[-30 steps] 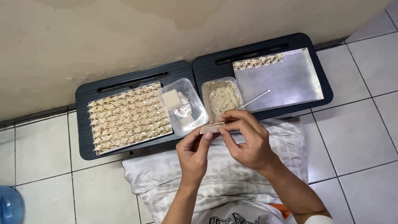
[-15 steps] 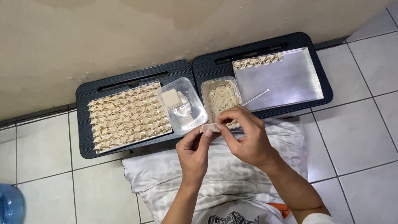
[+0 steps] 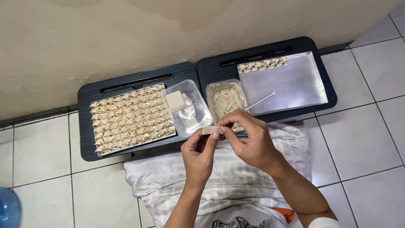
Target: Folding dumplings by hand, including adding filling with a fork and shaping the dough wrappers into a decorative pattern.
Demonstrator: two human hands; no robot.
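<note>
Both hands meet over my lap, pinching one small pale dumpling wrapper point(image 3: 210, 130). My left hand point(image 3: 200, 153) grips it from below and my right hand point(image 3: 249, 141) folds it from above. Just beyond the fingers stands a clear tub of pale minced filling point(image 3: 225, 100) with a metal spoon point(image 3: 259, 101) resting in it. To its left a clear tub point(image 3: 185, 110) holds a small stack of square wrappers point(image 3: 175, 101). Several rows of folded dumplings point(image 3: 130, 118) fill the left tray.
Two black lap trays point(image 3: 139, 81) sit side by side against the beige wall. A metal sheet point(image 3: 291, 84) on the right one carries a single row of folded dumplings point(image 3: 263, 64). A patterned cloth point(image 3: 168, 177) covers my lap. A blue bottle point(image 3: 8, 209) stands at the lower left on the white tiles.
The hands stayed in place above the lap; the fingers have closed further over the wrapper, folding it.
</note>
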